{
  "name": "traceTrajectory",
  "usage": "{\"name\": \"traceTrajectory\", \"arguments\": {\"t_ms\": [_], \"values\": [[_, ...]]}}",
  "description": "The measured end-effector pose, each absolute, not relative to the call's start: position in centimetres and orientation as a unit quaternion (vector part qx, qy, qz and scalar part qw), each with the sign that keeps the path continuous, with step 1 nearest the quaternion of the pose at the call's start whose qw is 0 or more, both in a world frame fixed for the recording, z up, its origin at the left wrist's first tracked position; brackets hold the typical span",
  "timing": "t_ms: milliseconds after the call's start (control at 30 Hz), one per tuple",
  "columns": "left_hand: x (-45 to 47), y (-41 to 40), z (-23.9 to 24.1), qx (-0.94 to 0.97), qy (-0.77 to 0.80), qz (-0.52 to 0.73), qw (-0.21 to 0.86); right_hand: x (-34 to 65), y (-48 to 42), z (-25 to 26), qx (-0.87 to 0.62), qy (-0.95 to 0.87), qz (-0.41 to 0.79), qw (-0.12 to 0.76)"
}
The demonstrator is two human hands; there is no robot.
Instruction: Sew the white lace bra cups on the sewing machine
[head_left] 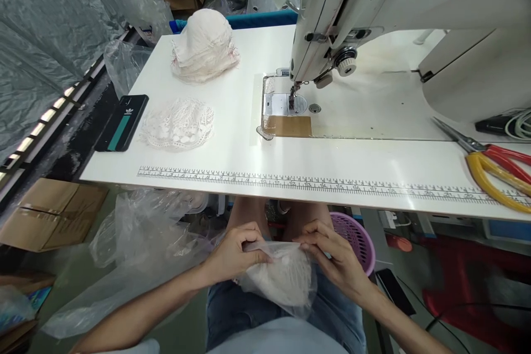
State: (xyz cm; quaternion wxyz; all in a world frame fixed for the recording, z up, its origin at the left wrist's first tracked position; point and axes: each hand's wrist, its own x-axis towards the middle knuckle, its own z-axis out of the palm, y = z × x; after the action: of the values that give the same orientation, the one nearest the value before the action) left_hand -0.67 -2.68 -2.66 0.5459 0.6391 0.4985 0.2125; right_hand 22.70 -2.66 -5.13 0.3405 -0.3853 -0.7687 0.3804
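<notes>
Down in my lap, below the table's front edge, both hands grip a clear plastic bag (284, 282) stuffed with pale lace pieces. My left hand (236, 251) pinches the bag's top edge on the left, fingers closed. My right hand (334, 254) pinches the same edge on the right, fingers closed too. On the white table (232, 149) lie a flat pile of white lace pieces (178, 124) and, farther back, a domed stack of pinkish fabric cups (205, 47).
A white sewing machine (373, 16) stands at the right rear, its needle plate (286, 105) near the table's middle. Scissors with red and yellow handles (493, 163) lie at the right. A black phone (122, 121) rests at the left edge. A purple basket (357, 238) and loose plastic sheeting (136, 243) sit under the table.
</notes>
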Motion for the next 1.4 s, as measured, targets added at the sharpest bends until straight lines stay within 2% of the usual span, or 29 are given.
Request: {"name": "traceTrajectory", "arguments": {"t_ms": [67, 167, 300, 367, 433, 533, 600, 733, 800, 933, 1100, 1233, 1300, 1400], "values": [[-0.6, -2.4, -2.2, 0.624, 0.507, 0.214, 0.554, 22.6, -2.5, -4.9, -0.387, -0.771, 0.389, 0.324], [-0.4, -2.4, -1.2, 0.669, 0.503, 0.224, 0.499, 22.4, -2.3, -4.7, -0.386, -0.779, 0.387, 0.308], [-0.4, -2.8, -0.2, 0.726, 0.480, 0.228, 0.437, 22.5, -2.5, -4.4, -0.420, -0.751, 0.382, 0.337], [-0.2, -2.9, 0.0, 0.706, 0.490, 0.217, 0.464, 22.5, -2.8, -4.3, -0.461, -0.709, 0.397, 0.357], [0.0, -2.9, -0.2, 0.671, 0.517, 0.204, 0.491, 22.1, -3.4, -4.2, -0.482, -0.668, 0.452, 0.341], [0.8, -3.3, -0.9, 0.650, 0.546, 0.188, 0.494, 20.6, -4.7, -4.6, -0.439, -0.584, 0.624, 0.277], [1.4, -3.7, -1.2, 0.669, 0.532, 0.173, 0.489, 19.2, -5.6, -5.2, -0.423, -0.496, 0.710, 0.266], [1.5, -4.4, -0.2, 0.706, 0.470, 0.144, 0.510, 17.4, -6.3, -6.0, -0.475, -0.398, 0.720, 0.314], [1.0, -4.5, 1.1, 0.682, 0.453, 0.137, 0.557, 17.5, -5.8, -5.6, -0.434, -0.396, 0.738, 0.332], [-0.1, -4.0, 2.9, 0.615, 0.466, 0.217, 0.598, 18.3, -4.4, -4.0, -0.366, -0.400, 0.770, 0.336], [0.2, -3.2, -0.2, 0.448, 0.461, 0.334, 0.689, 18.7, -3.6, -3.7, -0.330, -0.389, 0.804, 0.305], [-0.1, -3.3, -4.5, 0.395, 0.529, 0.426, 0.618, 19.1, -3.8, -5.2, -0.295, -0.362, 0.844, 0.264], [-0.5, -3.3, -6.0, 0.420, 0.506, 0.382, 0.650, 19.5, -3.8, -5.9, -0.289, -0.369, 0.849, 0.243], [-0.7, -3.2, -6.8, 0.377, 0.417, 0.256, 0.786, 20.6, -3.2, -6.3, -0.292, -0.395, 0.843, 0.221]]}}
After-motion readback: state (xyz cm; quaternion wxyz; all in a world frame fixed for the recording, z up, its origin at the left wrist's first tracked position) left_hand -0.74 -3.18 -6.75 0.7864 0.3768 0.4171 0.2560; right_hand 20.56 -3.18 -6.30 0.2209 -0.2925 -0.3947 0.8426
